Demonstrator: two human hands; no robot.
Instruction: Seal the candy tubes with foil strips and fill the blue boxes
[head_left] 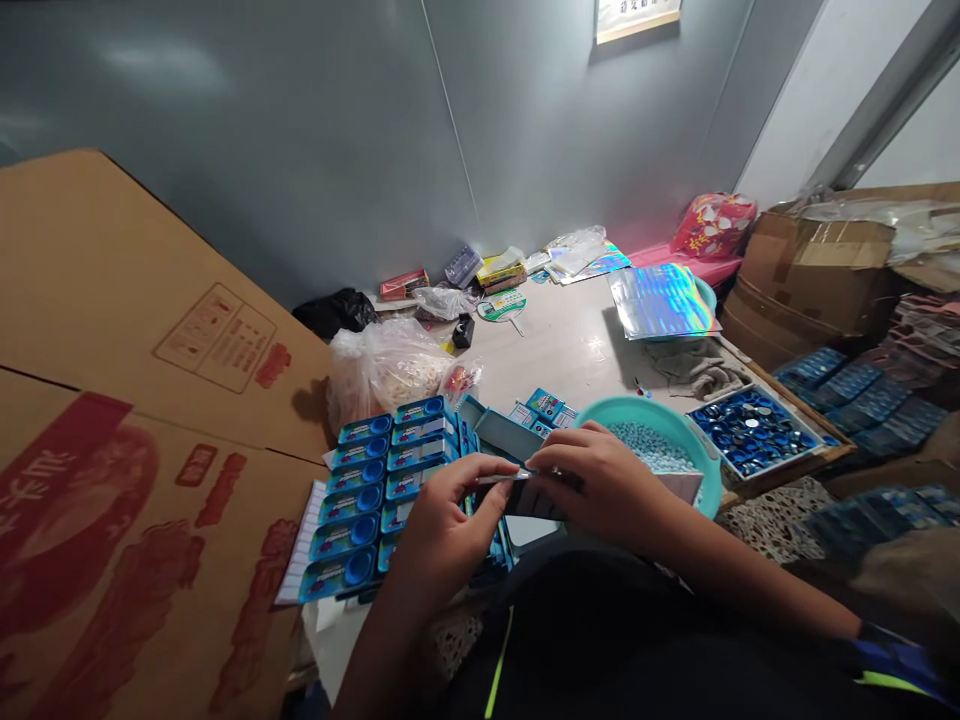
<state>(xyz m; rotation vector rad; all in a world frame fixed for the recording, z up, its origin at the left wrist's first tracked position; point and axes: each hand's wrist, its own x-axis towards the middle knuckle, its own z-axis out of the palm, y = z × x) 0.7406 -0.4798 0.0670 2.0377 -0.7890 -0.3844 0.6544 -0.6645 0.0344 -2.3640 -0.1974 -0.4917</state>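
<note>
My left hand and my right hand meet in front of me above the table. Between their fingertips they pinch a thin silver strip, possibly foil or card. A dark blue packet sits just under the fingers, partly hidden by them. Left of my left hand lie rows of blue blister packs. Beyond my right hand stands a teal plastic basin holding pale blue tablets or beads. An open blue carton stands at the far side of my hands.
Large printed cardboard sheets fill the left side. A clear bag, holographic sheets and a tray of blue round pieces lie on the table. Cardboard boxes and stacked blue packs stand to the right.
</note>
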